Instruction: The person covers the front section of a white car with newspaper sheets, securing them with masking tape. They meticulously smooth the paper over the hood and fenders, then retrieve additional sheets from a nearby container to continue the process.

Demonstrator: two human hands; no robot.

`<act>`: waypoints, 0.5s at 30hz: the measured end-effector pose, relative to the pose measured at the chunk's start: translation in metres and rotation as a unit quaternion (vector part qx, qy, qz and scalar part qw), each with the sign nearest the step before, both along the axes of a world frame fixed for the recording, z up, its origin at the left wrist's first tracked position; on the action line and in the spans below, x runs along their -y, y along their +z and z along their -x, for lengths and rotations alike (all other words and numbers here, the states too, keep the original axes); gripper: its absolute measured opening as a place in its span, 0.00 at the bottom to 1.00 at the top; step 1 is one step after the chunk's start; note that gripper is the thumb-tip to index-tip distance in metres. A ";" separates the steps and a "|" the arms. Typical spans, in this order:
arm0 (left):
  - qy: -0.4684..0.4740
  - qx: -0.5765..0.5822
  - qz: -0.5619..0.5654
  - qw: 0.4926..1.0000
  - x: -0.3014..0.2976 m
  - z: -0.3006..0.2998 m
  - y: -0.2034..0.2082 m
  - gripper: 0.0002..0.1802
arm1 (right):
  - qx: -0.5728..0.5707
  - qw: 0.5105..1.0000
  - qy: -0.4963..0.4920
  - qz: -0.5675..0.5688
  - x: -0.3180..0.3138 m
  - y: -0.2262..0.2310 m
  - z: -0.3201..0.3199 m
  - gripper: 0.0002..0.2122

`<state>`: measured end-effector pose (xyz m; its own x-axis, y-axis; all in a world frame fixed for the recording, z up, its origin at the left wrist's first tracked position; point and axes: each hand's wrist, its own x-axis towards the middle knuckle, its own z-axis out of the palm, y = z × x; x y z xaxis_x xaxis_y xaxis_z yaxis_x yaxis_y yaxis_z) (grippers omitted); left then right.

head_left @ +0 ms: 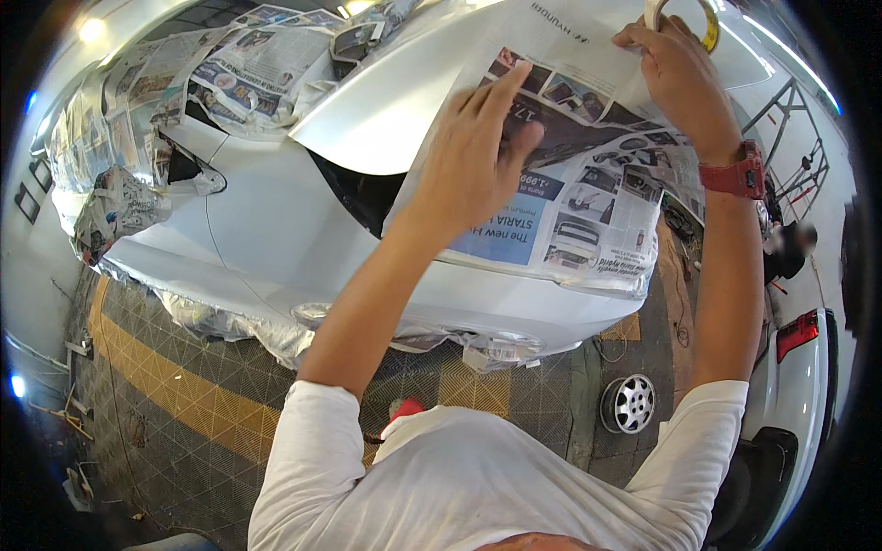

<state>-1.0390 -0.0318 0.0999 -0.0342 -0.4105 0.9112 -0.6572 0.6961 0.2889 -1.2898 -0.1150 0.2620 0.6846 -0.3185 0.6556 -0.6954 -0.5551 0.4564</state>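
My left hand [482,151] rests on a printed newspaper sheet [588,207], its fingers stretched out and thumb apart. The sheet spreads over the right corner of a silver-white car [276,207] and up against its slightly raised panel [367,115]. Farther right, my right hand [680,78] is at the sheet's upper edge, with its fingers curled by a roll of masking tape [709,28]. That roll appears held in this hand, partly hidden behind it. A dark gap [354,188] shows between the raised panel and the car body, left of my left wrist.
More newspaper [248,83] covers the car's far left side and mirror. Plastic film [230,321] hangs along its lower edge. A silver wheel [634,404] lies on the tiled floor [202,395]. At right stand another white car [799,395] and a metal frame [795,138].
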 end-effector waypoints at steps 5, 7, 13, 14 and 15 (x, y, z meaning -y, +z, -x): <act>-0.066 -0.096 -0.168 0.979 0.052 -0.014 0.050 0.29 | 0.020 1.000 0.001 0.001 -0.003 0.002 -0.006 0.11; -0.175 -0.202 -0.238 0.934 0.065 -0.021 0.070 0.28 | -0.001 0.999 0.012 0.046 -0.003 0.008 -0.010 0.13; -0.387 -0.385 -0.216 0.810 0.093 -0.031 0.063 0.24 | 0.074 0.968 0.114 -0.210 -0.032 0.012 -0.074 0.24; -0.396 -0.372 -0.196 0.816 0.092 -0.030 0.060 0.24 | 0.075 0.949 0.082 -0.294 -0.039 0.012 -0.083 0.24; -0.403 -0.360 -0.176 0.823 0.092 -0.030 0.057 0.25 | 0.080 0.945 0.094 -0.302 -0.032 0.007 -0.086 0.26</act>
<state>-1.0095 -0.1233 0.1569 0.0720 -0.7610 0.6447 0.4062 0.6127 0.6779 -1.2039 -0.0828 0.2695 0.6741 -0.5507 0.4923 -0.5919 -0.8014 -0.0860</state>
